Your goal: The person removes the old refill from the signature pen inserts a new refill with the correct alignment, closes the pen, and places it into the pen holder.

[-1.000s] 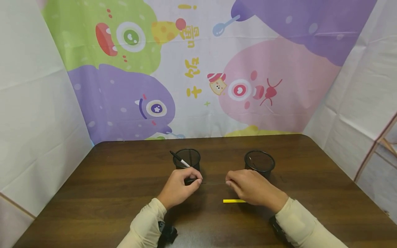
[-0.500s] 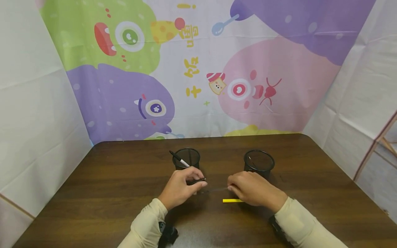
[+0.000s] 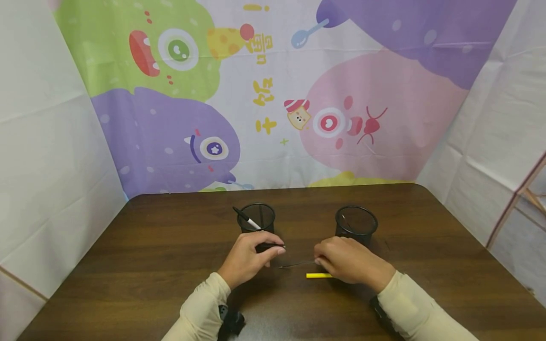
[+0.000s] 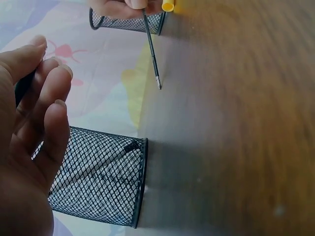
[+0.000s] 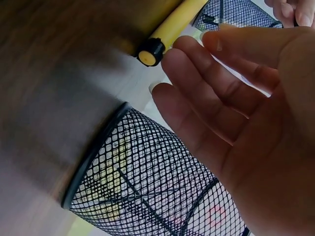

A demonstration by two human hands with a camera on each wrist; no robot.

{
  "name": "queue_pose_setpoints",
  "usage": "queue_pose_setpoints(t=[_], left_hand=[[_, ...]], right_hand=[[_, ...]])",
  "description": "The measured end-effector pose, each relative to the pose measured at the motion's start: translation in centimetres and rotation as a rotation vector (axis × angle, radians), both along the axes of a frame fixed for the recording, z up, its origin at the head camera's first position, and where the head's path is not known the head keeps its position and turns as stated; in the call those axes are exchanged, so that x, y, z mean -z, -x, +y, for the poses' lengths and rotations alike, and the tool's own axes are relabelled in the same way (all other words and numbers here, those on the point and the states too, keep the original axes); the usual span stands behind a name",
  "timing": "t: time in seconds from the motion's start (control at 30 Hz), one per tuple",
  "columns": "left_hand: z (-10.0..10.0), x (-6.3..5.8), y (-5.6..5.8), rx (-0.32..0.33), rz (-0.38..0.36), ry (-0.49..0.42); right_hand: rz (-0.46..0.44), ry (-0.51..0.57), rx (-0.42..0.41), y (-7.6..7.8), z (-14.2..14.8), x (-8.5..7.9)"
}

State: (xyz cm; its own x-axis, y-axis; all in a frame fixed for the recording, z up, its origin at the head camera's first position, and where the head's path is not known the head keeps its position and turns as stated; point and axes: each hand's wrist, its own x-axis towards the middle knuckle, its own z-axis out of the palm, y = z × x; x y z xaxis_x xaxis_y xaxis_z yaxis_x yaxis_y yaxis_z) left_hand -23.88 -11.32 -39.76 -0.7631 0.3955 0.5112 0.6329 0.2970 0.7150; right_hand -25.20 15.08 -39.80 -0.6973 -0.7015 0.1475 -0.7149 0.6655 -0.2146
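Thumb and fingers of my left hand (image 3: 245,258) hold a black pen barrel (image 3: 264,248), mostly hidden by the palm. A thin dark pen refill (image 4: 152,51) with a metal tip is pinched in my right hand (image 3: 354,259); it points left toward the other hand, apart from the barrel. Below the right hand a yellow marker (image 3: 317,275) lies on the table, its right part hidden in the head view. The right wrist view shows its black-ringed end.
Behind the left hand stands a black mesh pen cup (image 3: 257,204) with a black-and-white marker (image 3: 247,218) leaning in it. A second mesh cup (image 3: 356,207) stands behind the right hand, with thin sticks (image 5: 142,199) inside. A printed cloth (image 3: 264,161) hangs at the table's back edge.
The refill, earlier level between the hands and reaching near the left fingers, now tilts down with its tip lower and clear of them. The left hand has shifted slightly right.
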Motion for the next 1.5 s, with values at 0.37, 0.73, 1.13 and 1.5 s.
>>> queue_pose_setpoints(t=[0.37, 0.73, 1.13, 1.5], left_hand=[[-0.1, -0.7, -0.4, 0.021, 0.006, 0.015], [-0.3, -0.7, -0.3, 0.028, -0.024, 0.023], [-0.6, 1.2, 1.4, 0.020, -0.005, 0.051], [-0.7, 2.0, 1.4, 0.020, -0.002, 0.060]], right_hand=[[0.026, -0.033, -0.034, -0.2, 0.3, -0.3], [0.023, -0.049, -0.029, -0.2, 0.3, -0.4], [0.046, -0.052, -0.030, -0.1, 0.4, -0.6], [0.085, 0.007, -0.046, -0.2, 0.1, -0.6]])
